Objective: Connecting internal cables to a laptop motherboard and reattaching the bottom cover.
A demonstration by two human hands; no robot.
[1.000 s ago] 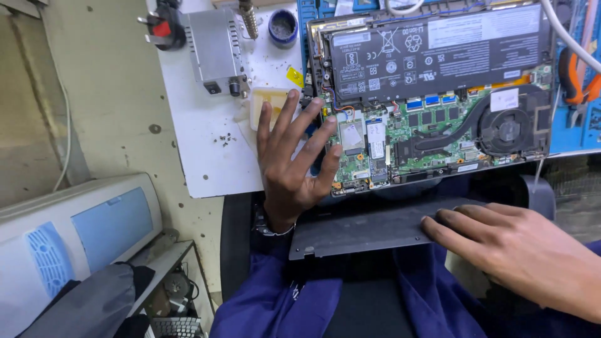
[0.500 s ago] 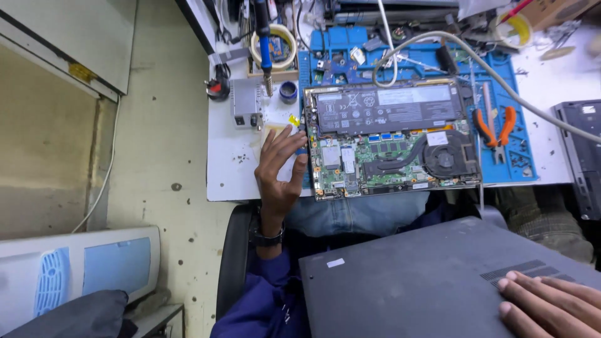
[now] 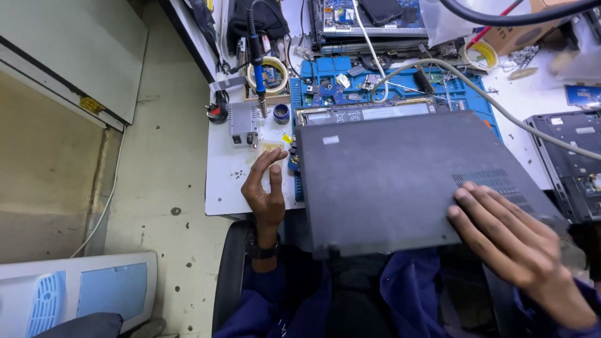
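While the right hand point(image 3: 519, 244) grips the dark bottom cover point(image 3: 400, 181) by its near corner above the open laptop point(image 3: 363, 113), not yet seated, the left hand point(image 3: 266, 188) rests open-fingered at its edge.

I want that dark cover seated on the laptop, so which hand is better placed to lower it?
Probably the right hand: its fingers lie on the cover, over the laptop. The left hand rests by the cover's left edge, apparently not gripping it.
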